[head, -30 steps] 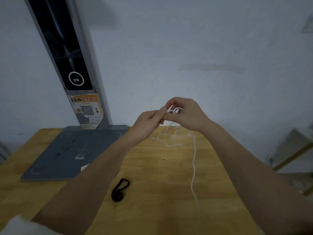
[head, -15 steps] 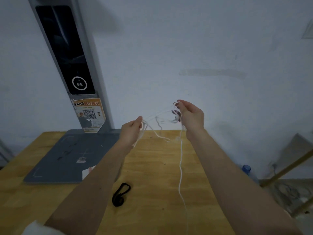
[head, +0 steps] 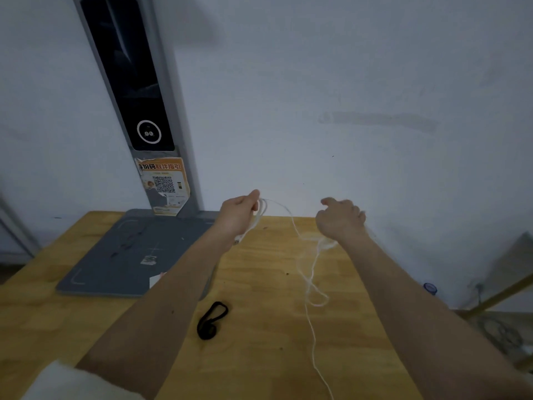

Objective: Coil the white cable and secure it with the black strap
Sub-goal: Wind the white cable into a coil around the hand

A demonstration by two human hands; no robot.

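Two bare hands are raised above a wooden table (head: 259, 356), seen from the single head view. At centre frame, the left hand (head: 238, 216) is closed around several strands of the white cable (head: 310, 272), pinched between thumb and curled fingers; short loops hang below the fist. From that grip the cable arcs to the right, drops in a blurred, loose tangle just beside the right wrist, then trails down over the table toward the lower edge of the frame. The right hand (head: 340, 219), centre right, is loosely curled with the thumb pointing left; whether it holds any part of the cable cannot be told, as the strands under it are blurred. The two hands are apart.

The black strap (head: 212, 320) lies flat on the table in the lower centre, between the forearms, clear of the cable and of both hands.

At left, a grey base plate (head: 129, 255) rests on the table, with a grey upright column (head: 127, 82) rising into the upper left against the white wall (head: 346, 82). An orange label with a QR code (head: 164, 183) is stuck on the column's lower part.
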